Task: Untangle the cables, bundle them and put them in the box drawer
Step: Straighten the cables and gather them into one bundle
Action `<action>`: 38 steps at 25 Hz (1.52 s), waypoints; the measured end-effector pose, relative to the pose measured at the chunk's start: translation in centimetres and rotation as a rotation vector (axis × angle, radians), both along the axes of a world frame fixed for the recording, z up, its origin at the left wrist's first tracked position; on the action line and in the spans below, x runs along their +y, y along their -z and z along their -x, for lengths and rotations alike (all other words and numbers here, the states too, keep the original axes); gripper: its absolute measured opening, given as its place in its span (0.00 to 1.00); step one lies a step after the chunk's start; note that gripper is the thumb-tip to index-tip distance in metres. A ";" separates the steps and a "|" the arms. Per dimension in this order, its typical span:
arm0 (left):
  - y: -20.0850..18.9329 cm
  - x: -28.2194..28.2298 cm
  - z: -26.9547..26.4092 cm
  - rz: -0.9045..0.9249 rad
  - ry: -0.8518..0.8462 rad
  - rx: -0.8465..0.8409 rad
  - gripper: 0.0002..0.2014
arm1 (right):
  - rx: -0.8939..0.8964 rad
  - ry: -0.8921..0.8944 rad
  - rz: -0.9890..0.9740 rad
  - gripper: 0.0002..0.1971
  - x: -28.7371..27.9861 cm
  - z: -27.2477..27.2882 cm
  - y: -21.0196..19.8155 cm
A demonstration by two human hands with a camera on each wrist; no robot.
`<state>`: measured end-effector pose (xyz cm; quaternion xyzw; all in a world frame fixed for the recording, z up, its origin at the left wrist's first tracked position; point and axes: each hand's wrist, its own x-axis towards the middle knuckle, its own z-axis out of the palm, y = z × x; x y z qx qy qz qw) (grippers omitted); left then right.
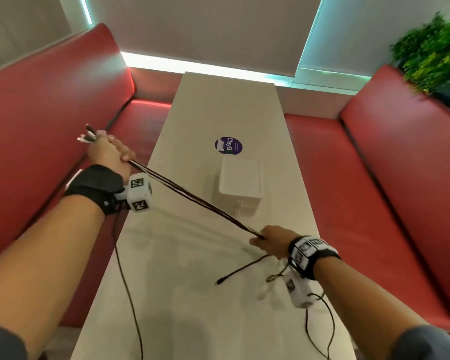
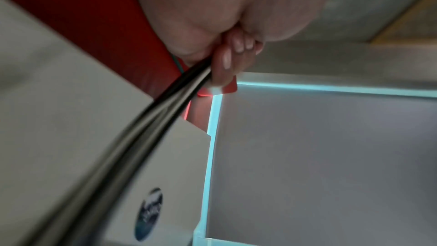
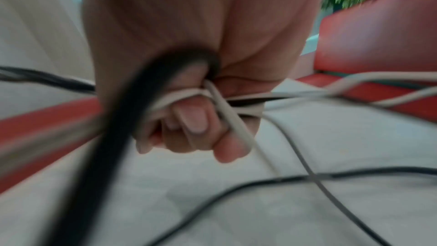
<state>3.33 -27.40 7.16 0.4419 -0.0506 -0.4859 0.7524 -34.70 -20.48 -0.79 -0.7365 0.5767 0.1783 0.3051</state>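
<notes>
While both arms reach out over the white table (image 1: 200, 268), the left hand (image 1: 109, 152) is raised over the table's left edge, fist closed round the cables (image 1: 192, 197), connector ends (image 1: 86, 136) sticking out past the knuckles. Right hand (image 1: 270, 241) is lower, near the table, fingers curled on the same strands. Cables run taut and straight between the two fists, above the table, in front of the white box drawer (image 1: 239, 189), not touching it. Loose tails drop below the right wrist onto the table. Right wrist view adds white and black cables (image 3: 205, 96) looped round the fingers (image 3: 192, 121), blurred. Left wrist view shows fingertips (image 2: 225, 59) pinning dark strands (image 2: 151, 119) into the palm.
</notes>
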 end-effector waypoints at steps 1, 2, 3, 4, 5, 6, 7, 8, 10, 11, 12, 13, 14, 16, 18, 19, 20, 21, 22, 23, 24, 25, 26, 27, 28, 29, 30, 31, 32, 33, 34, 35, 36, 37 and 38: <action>0.1 -0.2 -0.7 -0.008 -0.020 -0.009 0.24 | 0.063 0.007 0.011 0.22 0.1 2.1 0.9; 0.5 0.0 -0.6 -0.014 -0.024 -0.027 0.24 | 0.124 -0.016 0.029 0.21 0.1 3.6 1.6; 1.2 0.0 0.1 -0.024 -0.020 -0.047 0.24 | 0.174 -0.036 0.045 0.20 -0.1 4.9 2.2; 1.9 -0.2 0.7 -0.042 -0.024 -0.052 0.24 | 0.213 -0.043 0.050 0.19 -0.3 6.0 2.3; 2.2 -0.3 1.1 -0.065 -0.032 -0.045 0.24 | 0.253 -0.041 0.045 0.19 -0.2 7.2 2.4; 2.2 -0.3 0.9 -0.088 -0.046 -0.034 0.24 | 0.301 -0.040 0.035 0.19 0.1 8.5 2.2; 1.8 -0.4 0.1 -0.107 -0.064 -0.015 0.24 | 0.340 -0.033 0.033 0.18 0.4 10.1 2.4; 1.4 -0.7 -0.7 -0.127 -0.081 0.001 0.25 | 0.367 -0.008 0.031 0.18 0.8 11.6 2.5; 1.4 -1.0 -1.9 -0.154 -0.109 0.021 0.25 | 0.394 0.059 0.037 0.21 1.8 14.0 2.9; 1.5 -1.0 -2.0 -0.155 -0.116 0.003 0.24 | 0.387 0.095 0.048 0.24 2.0 14.6 3.0; 1.9 -1.0 -1.8 -0.153 -0.112 -0.023 0.24 | 0.379 0.127 0.058 0.26 2.2 15.0 3.2; 2.3 -1.1 -1.4 -0.151 -0.100 -0.044 0.24 | 0.366 0.155 0.082 0.27 2.3 15.3 3.2; 2.8 -1.1 -1.3 -0.162 -0.095 -0.043 0.24 | 0.368 0.181 0.115 0.29 2.3 15.5 3.1; 3.0 -0.9 -1.9 -0.184 -0.098 -0.026 0.24 | 0.376 0.229 0.185 0.29 2.4 15.9 2.8; 3.1 -0.6 -2.8 -0.195 -0.111 0.000 0.24 | 0.406 0.277 0.182 0.25 2.5 16.5 3.0; 3.1 -0.6 -3.0 -0.198 -0.111 0.003 0.24 | 0.437 0.293 0.179 0.23 2.5 16.8 3.2; 3.3 -0.4 -3.1 -0.199 -0.111 0.000 0.24 | 0.467 0.307 0.175 0.21 2.4 17.2 3.5; 3.3 -0.3 -2.9 -0.198 -0.107 -0.007 0.24 | 0.499 0.329 0.161 0.21 2.4 17.5 3.7; 3.4 -0.2 -2.7 -0.199 -0.105 -0.011 0.24 | 0.525 0.366 0.135 0.20 2.5 17.8 3.6; 3.5 -0.1 -2.5 -0.203 -0.103 -0.009 0.24 | 0.552 0.398 0.097 0.18 2.5 18.4 3.6; 3.6 -0.1 -2.5 -0.206 -0.103 -0.010 0.24 | 0.585 0.393 0.052 0.16 2.4 19.3 4.0; 3.7 -0.1 -2.5 -0.204 -0.103 -0.014 0.24 | 0.617 0.375 0.005 0.15 2.3 20.5 4.8; 3.8 -0.1 -2.4 -0.204 -0.103 -0.020 0.24 | 0.635 0.374 -0.017 0.17 1.7 22.6 6.7; 3.9 -0.1 -2.2 -0.202 -0.100 -0.024 0.23 | 0.663 0.372 -0.031 0.19 1.0 24.7 8.6; 4.1 -0.1 -1.9 -0.200 -0.095 -0.029 0.23 | 0.688 0.369 -0.034 0.21 0.4 26.2 9.7; 4.3 -0.1 -1.7 -0.194 -0.086 -0.038 0.22 | 0.710 0.362 -0.009 0.19 0.4 26.4 9.6; 4.4 -0.1 -1.5 -0.186 -0.075 -0.050 0.22 | 0.725 0.376 0.031 0.14 0.7 25.6 8.7; 4.5 -0.1 -1.3 -0.178 -0.061 -0.062 0.22 | 0.723 0.398 0.062 0.08 1.7 23.6 6.3; 4.5 -0.1 -1.2 -0.172 -0.048 -0.069 0.22 | 0.721 0.413 0.095 0.04 2.6 21.7 4.0; 4.6 -0.2 -1.0 -0.167 -0.039 -0.073 0.22 | 0.725 0.416 0.126 0.04 3.1 21.1 3.0; 4.6 -0.2 -1.0 -0.161 -0.036 -0.079 0.22 | 0.724 0.440 0.138 0.05 3.3 21.1 2.8; 4.6 -0.2 -0.9 -0.157 -0.037 -0.082 0.22 | 0.726 0.449 0.154 0.06 3.3 21.2 2.6; 4.6 -0.3 -1.0 -0.161 -0.040 -0.084 0.22 | 0.705 0.495 0.168 0.07 3.2 21.4 2.6; 4.6 -0.3 -1.0 -0.171 -0.045 -0.083 0.21 | 0.657 0.512 0.161 0.09 3.0 21.9 2.7; 4.7 -0.2 -1.1 -0.177 -0.049 -0.087 0.21 | 0.580 0.476 0.136 0.11 3.0 21.8 2.8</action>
